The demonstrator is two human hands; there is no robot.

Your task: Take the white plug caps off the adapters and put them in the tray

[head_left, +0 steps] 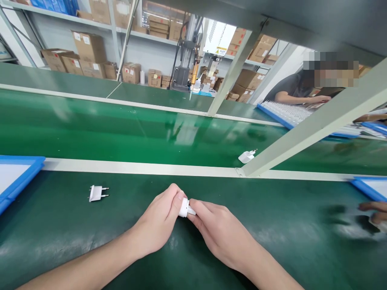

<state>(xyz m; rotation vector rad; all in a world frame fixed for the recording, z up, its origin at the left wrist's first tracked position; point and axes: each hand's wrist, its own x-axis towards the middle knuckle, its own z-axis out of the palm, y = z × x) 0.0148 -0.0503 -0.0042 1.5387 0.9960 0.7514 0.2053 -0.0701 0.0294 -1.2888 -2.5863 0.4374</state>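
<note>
The left hand closes around the body of a white plug adapter, and the right hand pinches its narrower end — the adapter sits between them, above the green table. It looks light, stiff and smooth, so the broad sides should give the surest hold. The hands cover most of it — any pins are hidden. At right, another person's hand is cut off, its surroundings blurred.

The left hand and right hand partly hid the white adapter. The left edge cropped a blue-rimmed tray; the right edge, a co-worker's hand beside a blurred, unidentifiable item.
</note>
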